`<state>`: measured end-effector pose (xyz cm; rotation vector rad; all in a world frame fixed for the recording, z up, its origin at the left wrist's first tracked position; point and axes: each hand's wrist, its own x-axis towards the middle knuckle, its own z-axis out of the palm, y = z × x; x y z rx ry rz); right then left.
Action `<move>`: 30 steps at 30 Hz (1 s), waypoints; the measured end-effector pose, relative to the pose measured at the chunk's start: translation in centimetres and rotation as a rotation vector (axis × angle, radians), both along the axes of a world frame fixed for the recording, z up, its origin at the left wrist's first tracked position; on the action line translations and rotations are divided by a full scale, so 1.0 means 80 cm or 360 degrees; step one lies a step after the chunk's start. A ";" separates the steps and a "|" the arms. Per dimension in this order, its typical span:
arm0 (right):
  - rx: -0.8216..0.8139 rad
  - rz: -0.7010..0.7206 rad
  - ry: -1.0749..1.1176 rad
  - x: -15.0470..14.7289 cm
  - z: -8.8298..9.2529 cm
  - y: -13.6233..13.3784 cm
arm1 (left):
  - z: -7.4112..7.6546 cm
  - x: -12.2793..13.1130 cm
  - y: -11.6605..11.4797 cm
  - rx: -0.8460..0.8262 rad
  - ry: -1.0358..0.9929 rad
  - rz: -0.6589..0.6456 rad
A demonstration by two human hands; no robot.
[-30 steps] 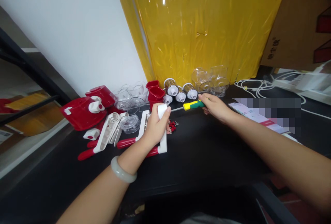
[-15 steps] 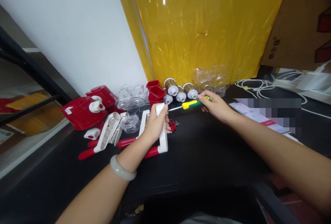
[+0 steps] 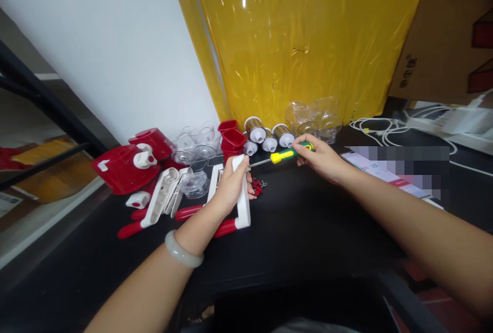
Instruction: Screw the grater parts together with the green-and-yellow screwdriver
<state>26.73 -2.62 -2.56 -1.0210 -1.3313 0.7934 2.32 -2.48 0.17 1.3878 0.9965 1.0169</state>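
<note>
My left hand (image 3: 230, 181) is closed around a white crank handle (image 3: 243, 210) with a red grip, holding it up off the black table. In my right hand (image 3: 314, 156) is a screwdriver (image 3: 283, 156) with a yellow and green handle, gripped by its back end. Its metal shaft points left, and the tip meets the upper end of the crank handle; the exact contact is too small to make out. Small red wing screws (image 3: 259, 187) lie just behind my left fingers. More white crank arms with red grips (image 3: 157, 197) rest to the left of my wrist.
Red grater housings (image 3: 127, 169) and clear plastic parts (image 3: 194, 184) stand at left. Metal grater drums (image 3: 256, 129) and red hoppers (image 3: 232, 140) sit along the back, before a yellow plastic sheet (image 3: 308, 40). A phone (image 3: 385, 171) and white cables (image 3: 385, 130) lie at right.
Both hands keep nearly the same place and hold. My right fingers have shifted slightly on the screwdriver handle, and the screwdriver's handle appears slightly turned.
</note>
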 end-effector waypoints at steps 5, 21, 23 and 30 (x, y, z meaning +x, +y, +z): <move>-0.0001 0.0085 0.0088 -0.001 0.002 -0.002 | 0.001 0.000 0.000 -0.0024 -0.0011 0.0004; -0.0212 0.0004 -0.0036 -0.008 0.014 -0.008 | -0.003 -0.002 -0.002 0.0242 0.0032 0.0055; -0.0302 -0.0072 -0.0098 -0.008 0.014 -0.008 | -0.005 -0.004 -0.004 0.0396 0.0143 0.0060; -0.0444 -0.0269 0.0022 -0.007 0.013 -0.004 | -0.009 -0.005 -0.011 0.0557 0.0277 0.0050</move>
